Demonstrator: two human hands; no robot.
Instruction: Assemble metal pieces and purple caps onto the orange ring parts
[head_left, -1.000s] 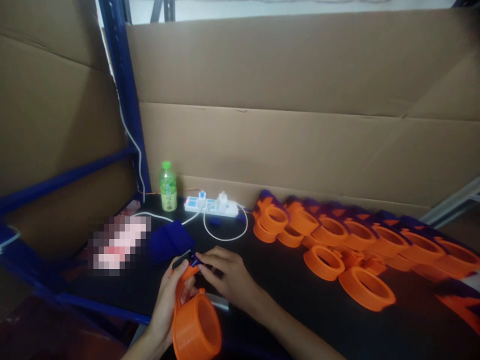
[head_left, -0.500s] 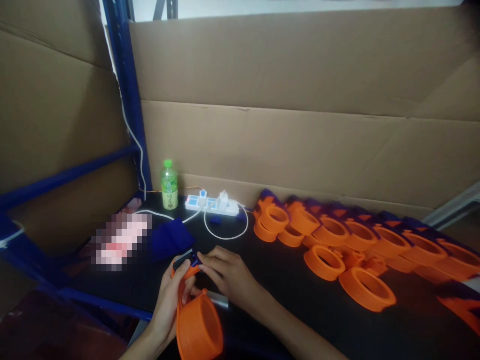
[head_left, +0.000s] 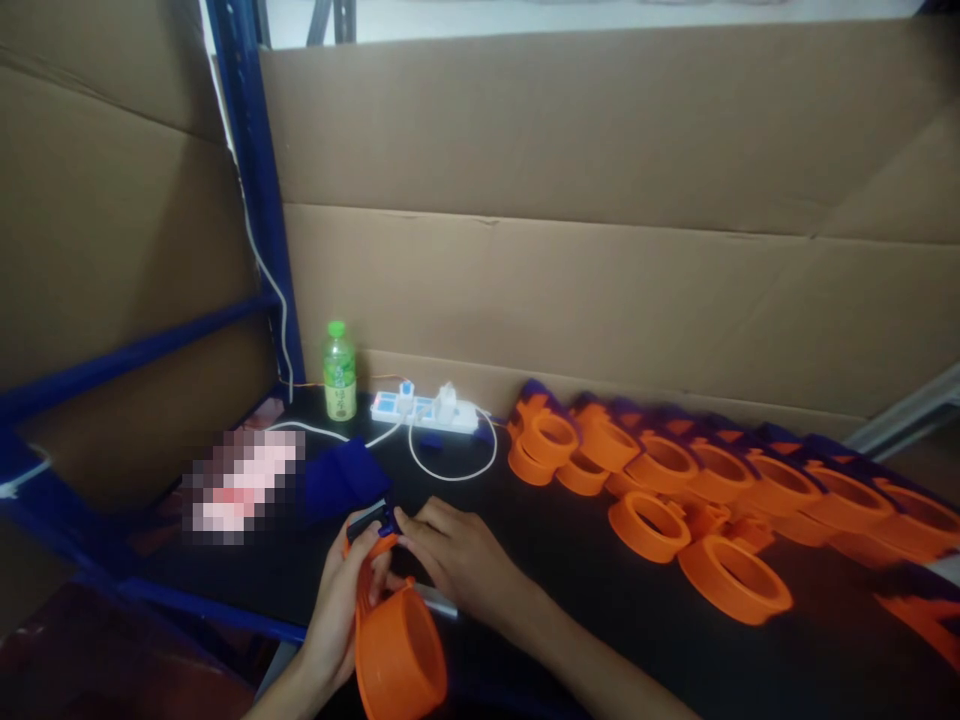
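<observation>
Near the front edge of the table, my left hand [head_left: 341, 590] is closed round an orange plastic part [head_left: 400, 655] with a wide open ring at its lower end. The ring hangs below my fingers and faces right. At the upper end of the part, a small dark blue piece [head_left: 388, 521] sits beside a black surface with a light edge. My right hand [head_left: 457, 545] has its thumb and fingertips pressed together on this blue piece. The fingers hide most of the contact. Just behind my hands lies a dark blue block [head_left: 345, 478].
Rows of orange ringed parts with dark blue backs [head_left: 720, 470] line the right side, and a loose orange ring [head_left: 735, 580] lies in front. A white power strip [head_left: 424, 410] with looped cable and a green-capped bottle [head_left: 340, 375] stand behind. Blue shelf posts [head_left: 259, 190] and cardboard enclose the table.
My right hand has shifted very slightly at the upper end of the orange part, its fingers curled a little more. Both hands keep their hold.
</observation>
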